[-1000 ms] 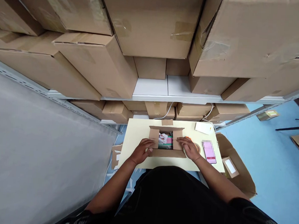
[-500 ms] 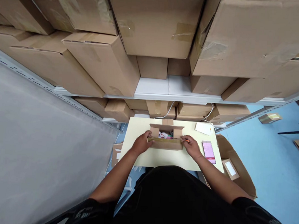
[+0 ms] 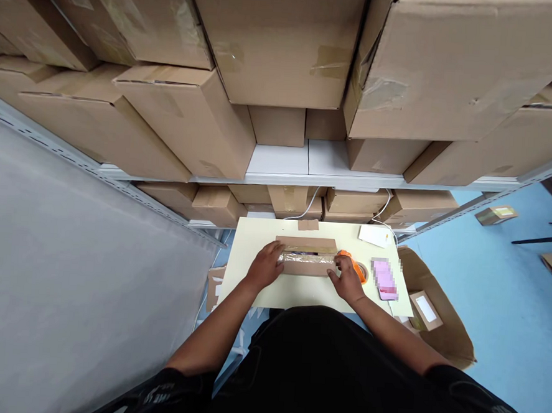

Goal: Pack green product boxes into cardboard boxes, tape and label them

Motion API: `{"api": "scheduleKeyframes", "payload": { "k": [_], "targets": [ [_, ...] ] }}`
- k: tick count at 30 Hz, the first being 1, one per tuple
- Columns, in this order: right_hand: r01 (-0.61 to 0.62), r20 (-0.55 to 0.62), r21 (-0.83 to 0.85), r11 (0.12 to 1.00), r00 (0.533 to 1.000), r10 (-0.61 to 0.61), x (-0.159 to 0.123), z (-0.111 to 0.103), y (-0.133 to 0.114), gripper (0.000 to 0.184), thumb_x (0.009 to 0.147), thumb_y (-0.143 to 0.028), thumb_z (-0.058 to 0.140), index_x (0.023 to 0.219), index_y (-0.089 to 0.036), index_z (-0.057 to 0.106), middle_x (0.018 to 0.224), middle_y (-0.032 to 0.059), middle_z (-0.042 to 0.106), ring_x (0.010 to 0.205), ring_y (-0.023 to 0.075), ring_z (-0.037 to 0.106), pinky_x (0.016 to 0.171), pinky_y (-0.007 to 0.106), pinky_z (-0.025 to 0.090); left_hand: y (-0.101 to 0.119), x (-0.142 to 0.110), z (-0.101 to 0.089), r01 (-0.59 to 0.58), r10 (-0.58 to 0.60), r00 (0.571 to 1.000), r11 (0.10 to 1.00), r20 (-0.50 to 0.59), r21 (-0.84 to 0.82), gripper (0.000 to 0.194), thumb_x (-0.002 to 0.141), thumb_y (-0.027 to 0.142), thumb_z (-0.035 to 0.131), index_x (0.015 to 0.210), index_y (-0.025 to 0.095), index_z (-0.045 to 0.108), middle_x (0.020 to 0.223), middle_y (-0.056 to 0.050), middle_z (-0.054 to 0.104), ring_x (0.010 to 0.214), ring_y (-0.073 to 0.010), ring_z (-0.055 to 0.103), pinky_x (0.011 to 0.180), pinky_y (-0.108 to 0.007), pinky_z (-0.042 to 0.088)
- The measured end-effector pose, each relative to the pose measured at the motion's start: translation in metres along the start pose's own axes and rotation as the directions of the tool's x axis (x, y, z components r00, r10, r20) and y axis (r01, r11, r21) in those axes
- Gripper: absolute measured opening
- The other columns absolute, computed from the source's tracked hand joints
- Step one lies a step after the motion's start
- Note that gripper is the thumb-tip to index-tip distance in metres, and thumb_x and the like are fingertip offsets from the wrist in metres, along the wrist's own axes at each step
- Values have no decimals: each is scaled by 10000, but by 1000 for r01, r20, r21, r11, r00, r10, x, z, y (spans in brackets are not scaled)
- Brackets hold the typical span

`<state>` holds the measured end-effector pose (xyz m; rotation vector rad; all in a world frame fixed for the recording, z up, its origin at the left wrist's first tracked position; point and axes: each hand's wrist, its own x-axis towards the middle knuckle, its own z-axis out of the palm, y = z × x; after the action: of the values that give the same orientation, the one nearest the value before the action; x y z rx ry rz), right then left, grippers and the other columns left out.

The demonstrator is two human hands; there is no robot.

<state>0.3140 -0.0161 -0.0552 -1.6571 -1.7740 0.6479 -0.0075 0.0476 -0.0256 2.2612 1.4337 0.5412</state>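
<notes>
Your left hand (image 3: 265,267) lies flat, fingers spread, on the left end of the small carton (image 3: 306,258); your right hand (image 3: 345,279) curls round an orange tape dispenser (image 3: 353,265) at its right end, grip partly hidden; the carton sits mid-table (image 3: 299,294), flaps shut under clear tape; a blurred pink phone (image 3: 385,279) lies just right; stacked boxes (image 3: 277,41) are cut off above.

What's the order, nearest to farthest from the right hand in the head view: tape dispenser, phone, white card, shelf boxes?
From the right hand:
1. Tape dispenser, orange, touching or right beside the fingers, just right of the small box.
2. Phone, further right on the table.
3. White card, at the table's far right corner.
4. Shelf boxes, stacked beyond the table.
</notes>
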Motion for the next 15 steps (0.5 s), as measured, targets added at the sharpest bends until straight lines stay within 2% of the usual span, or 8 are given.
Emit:
{"api": "scheduleKeyframes", "payload": {
  "k": [2,4,7,11,15],
  "targets": [
    [-28,-7,-5,1000,1000,28,-2,1,0,395,950,-384,574,1301,-207,536,1240,158,585,1032,290,640,913,494,576,1,-14,8,19,-19,1000,1000,-19,23,554,910,216,607,1461,245,562,1555,-100,519,1490,-345,406,1235,-568,348],
    [-28,6,-34,999,1000,29,-3,2,-2,448,975,-392,540,1385,-211,514,1323,169,559,1087,296,636,948,508,570,1,-23,16,40,-39,999,999,-26,25,500,979,258,525,1478,232,547,1609,-94,466,1504,-326,398,1234,-560,353],
    [18,46,-103,995,999,-14,-4,3,-3,445,1019,-385,461,1422,-216,549,1437,180,503,1259,320,578,1052,526,527,1,-29,23,43,-42,999,999,-7,14,518,1036,283,417,1546,206,463,1675,-105,361,1479,-284,450,1198,-500,421],
    [41,65,-156,987,997,-31,-3,2,-3,450,1028,-387,443,1417,-220,596,1459,179,504,1302,331,565,1111,540,488,1,-27,25,53,-53,999,998,4,20,536,1054,289,373,1583,210,406,1698,-105,310,1495,-275,436,1178,-483,453],
    [26,60,-139,990,998,-17,-3,-4,-4,480,1005,-420,490,1435,-224,573,1456,156,541,1366,331,524,1133,534,469,1,-28,25,52,-52,999,999,7,1,541,1064,295,350,1596,202,381,1709,-102,285,1530,-259,384,1198,-463,436]
  ]
}}
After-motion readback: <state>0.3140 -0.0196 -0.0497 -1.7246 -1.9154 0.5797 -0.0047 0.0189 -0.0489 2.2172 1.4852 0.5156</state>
